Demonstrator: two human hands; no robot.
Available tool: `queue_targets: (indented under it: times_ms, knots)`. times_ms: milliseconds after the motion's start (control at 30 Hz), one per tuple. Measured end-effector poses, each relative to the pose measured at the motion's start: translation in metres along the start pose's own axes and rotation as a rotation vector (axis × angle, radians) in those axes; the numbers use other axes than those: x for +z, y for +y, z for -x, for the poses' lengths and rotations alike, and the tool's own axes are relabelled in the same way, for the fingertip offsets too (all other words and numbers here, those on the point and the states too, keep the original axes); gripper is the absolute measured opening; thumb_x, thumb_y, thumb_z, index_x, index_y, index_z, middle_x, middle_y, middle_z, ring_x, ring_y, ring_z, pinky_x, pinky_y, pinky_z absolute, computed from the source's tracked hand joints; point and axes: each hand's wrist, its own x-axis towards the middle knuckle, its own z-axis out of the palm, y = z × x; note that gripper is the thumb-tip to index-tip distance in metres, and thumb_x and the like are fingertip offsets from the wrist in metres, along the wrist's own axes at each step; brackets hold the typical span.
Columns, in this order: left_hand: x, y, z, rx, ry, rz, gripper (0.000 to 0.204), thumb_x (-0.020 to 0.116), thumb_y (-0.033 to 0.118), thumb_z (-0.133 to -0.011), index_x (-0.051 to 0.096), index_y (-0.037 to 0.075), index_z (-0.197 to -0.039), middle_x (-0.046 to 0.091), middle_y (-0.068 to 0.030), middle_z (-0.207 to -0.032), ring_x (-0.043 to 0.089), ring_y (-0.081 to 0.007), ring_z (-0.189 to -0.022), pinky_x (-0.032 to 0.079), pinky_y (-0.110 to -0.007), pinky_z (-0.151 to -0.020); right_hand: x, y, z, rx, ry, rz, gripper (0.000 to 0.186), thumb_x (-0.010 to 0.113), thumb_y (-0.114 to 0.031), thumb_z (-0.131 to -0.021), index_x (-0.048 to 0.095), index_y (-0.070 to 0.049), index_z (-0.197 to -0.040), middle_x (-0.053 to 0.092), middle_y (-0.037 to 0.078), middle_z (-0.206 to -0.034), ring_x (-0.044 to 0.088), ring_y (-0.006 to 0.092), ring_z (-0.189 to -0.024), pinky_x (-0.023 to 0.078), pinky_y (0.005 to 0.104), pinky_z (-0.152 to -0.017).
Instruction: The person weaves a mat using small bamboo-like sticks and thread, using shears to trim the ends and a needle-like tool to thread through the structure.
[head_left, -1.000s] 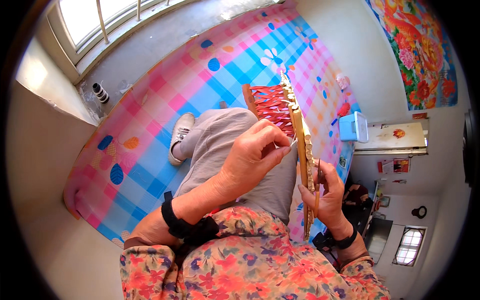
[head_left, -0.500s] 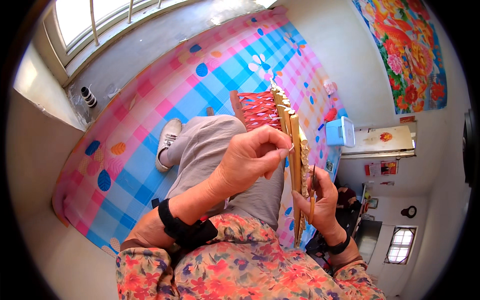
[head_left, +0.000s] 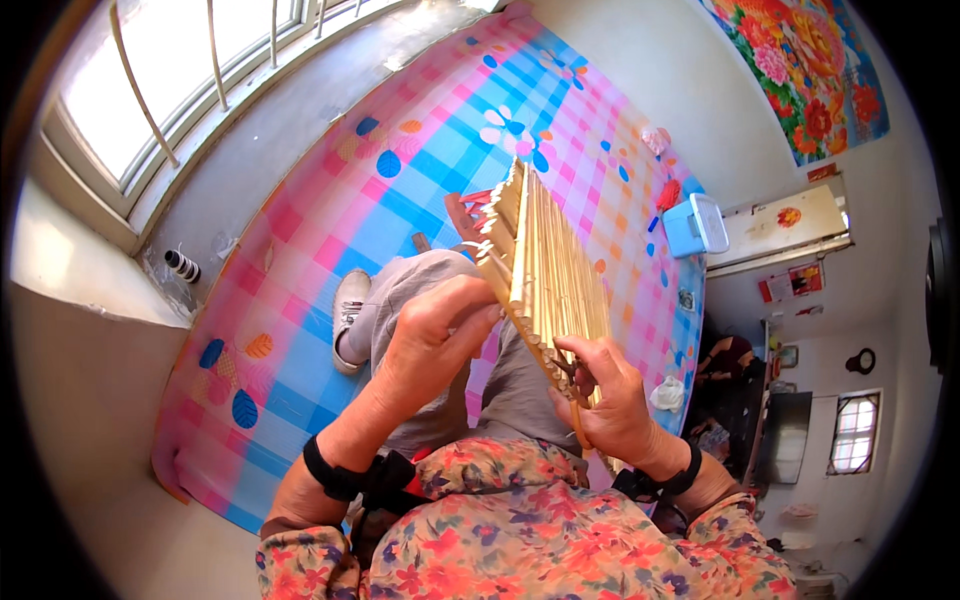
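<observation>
A mat of pale straw-coloured stalks (head_left: 555, 270), bound side by side, stands tilted over my lap. Its stalk ends form a knobbly row along the near left edge, where a bit of white thread (head_left: 472, 245) shows. My left hand (head_left: 425, 345) is at that edge with its fingers curled in a pinch. What lies between its fingertips is hidden. At the lower part of the mat, my right hand (head_left: 610, 400) keeps a pair of scissors (head_left: 578, 420) with tan handles in its palm, its fingers also against the stalks.
A red frame with woven red strips (head_left: 462, 218) is partly behind the mat. Pink and blue checked sheeting (head_left: 300, 320) spreads beneath me. A light blue box (head_left: 690, 225) and a white crumpled bag (head_left: 667, 393) lie to the right. A barred window (head_left: 170, 90) is at upper left.
The mat has turned from nearly edge-on so that its broad face shows. My left hand has moved left and down along its edge. The right hand has shifted slightly left and down, still with the scissors.
</observation>
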Motion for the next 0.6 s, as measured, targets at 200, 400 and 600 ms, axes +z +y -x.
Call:
queue_targets:
  times_ms: [200, 400, 600]
  knots:
    - [0.003, -0.017, 0.015, 0.025, 0.169, 0.069, 0.011, 0.057, -0.005, -0.09, 0.06, -0.003, -0.1, 0.06, -0.0043, -0.083, 0.054, -0.0075, -0.061, 0.043, -0.02, -0.054, 0.008, 0.005, -0.007, -0.043, -0.013, -0.003, 0.053, 0.069, -0.001, -0.071, 0.055, -0.008, -0.121, 0.052, 0.01, -0.082, 0.059, 0.0231, -0.059, 0.049, 0.0343, -0.053]
    - [-0.02, -0.019, 0.019, 0.031, -0.012, -0.09, 0.008, 0.056, -0.008, -0.087, 0.057, -0.001, -0.09, 0.056, -0.0049, -0.081, 0.054, -0.0112, -0.068, 0.043, -0.024, -0.061, 0.015, 0.01, -0.003, -0.046, -0.041, 0.004, 0.055, 0.071, -0.005, -0.069, 0.055, -0.01, -0.122, 0.051, 0.011, -0.082, 0.058, 0.0273, -0.06, 0.049, 0.0374, -0.053]
    - [-0.037, -0.009, 0.007, 0.375, -0.168, -0.614, 0.016, 0.061, -0.005, -0.076, 0.059, 0.002, -0.089, 0.058, -0.0069, -0.083, 0.059, -0.0232, -0.078, 0.048, -0.034, -0.075, 0.019, 0.013, -0.002, -0.053, -0.053, -0.024, 0.056, 0.072, -0.008, -0.067, 0.055, -0.01, -0.121, 0.05, 0.012, -0.082, 0.057, 0.0298, -0.062, 0.049, 0.0393, -0.054]
